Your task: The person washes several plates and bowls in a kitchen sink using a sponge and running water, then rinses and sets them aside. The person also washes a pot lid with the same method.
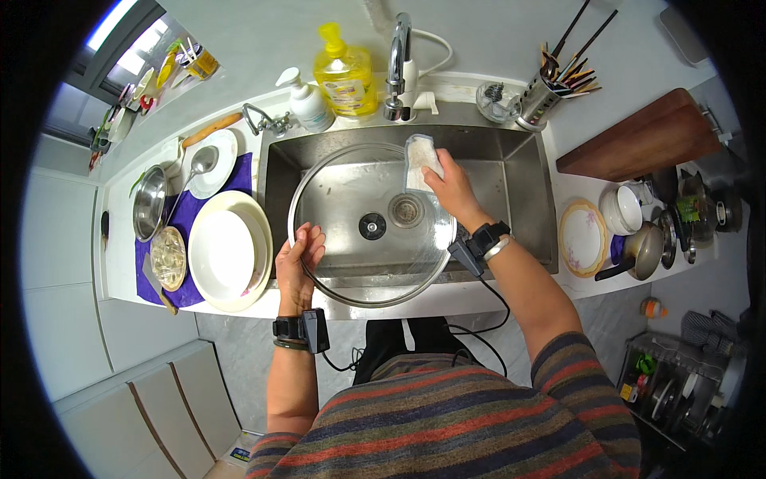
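Observation:
A round glass pot lid (350,257) with a metal rim and a black knob (372,226) is held over the stainless steel sink (479,179). My left hand (299,257) grips the lid's rim at its left side, with fingers beneath the glass. In my right hand (452,185) is a white cleaning cloth (421,161) with a grey edge, at the lid's upper right rim. Through the glass shows the sink drain (406,211).
Left of the sink stand white bowls (221,254), a steel bowl (151,203) and a ladle (203,160). Behind are the faucet (397,66), yellow soap bottle (346,78) and chopstick holder (538,102). A cutting board (646,138) and plate (581,236) are at right.

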The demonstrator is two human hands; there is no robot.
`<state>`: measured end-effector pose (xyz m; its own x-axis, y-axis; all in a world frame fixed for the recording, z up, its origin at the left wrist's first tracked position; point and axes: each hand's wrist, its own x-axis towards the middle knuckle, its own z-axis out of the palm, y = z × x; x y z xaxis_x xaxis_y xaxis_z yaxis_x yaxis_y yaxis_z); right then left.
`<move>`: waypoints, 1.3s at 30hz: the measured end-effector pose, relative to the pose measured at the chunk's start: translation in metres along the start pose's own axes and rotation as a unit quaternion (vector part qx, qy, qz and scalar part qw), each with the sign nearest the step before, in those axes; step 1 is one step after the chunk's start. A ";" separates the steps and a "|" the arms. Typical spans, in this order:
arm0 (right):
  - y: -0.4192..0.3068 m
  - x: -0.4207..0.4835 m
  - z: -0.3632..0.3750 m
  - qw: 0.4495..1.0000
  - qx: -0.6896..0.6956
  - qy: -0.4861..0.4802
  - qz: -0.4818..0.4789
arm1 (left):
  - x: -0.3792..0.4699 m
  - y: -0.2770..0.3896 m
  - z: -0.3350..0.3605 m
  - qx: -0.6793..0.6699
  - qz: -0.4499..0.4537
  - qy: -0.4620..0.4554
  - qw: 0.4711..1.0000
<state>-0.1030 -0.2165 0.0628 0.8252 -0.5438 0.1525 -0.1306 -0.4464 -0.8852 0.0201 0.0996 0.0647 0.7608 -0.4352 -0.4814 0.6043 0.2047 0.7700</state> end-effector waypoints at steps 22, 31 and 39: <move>-0.007 -0.070 0.017 0.982 -0.021 0.132 0.135 | -0.041 -0.028 0.046 -0.079 -0.039 -0.130 0.988; -0.051 -0.079 0.041 0.995 -0.075 -0.002 -0.068 | -0.044 -0.032 0.041 -0.041 -0.035 -0.107 0.993; -0.051 -0.019 0.108 0.940 -0.288 -0.078 -0.166 | -0.047 -0.037 0.040 -0.052 -0.071 -0.156 0.984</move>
<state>-0.0527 -0.1070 0.0580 0.9380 -0.2157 0.2713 -0.0906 -0.9081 -0.4088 -0.0475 0.0773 0.0757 0.5676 -0.7102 -0.4165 0.7322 0.2040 0.6499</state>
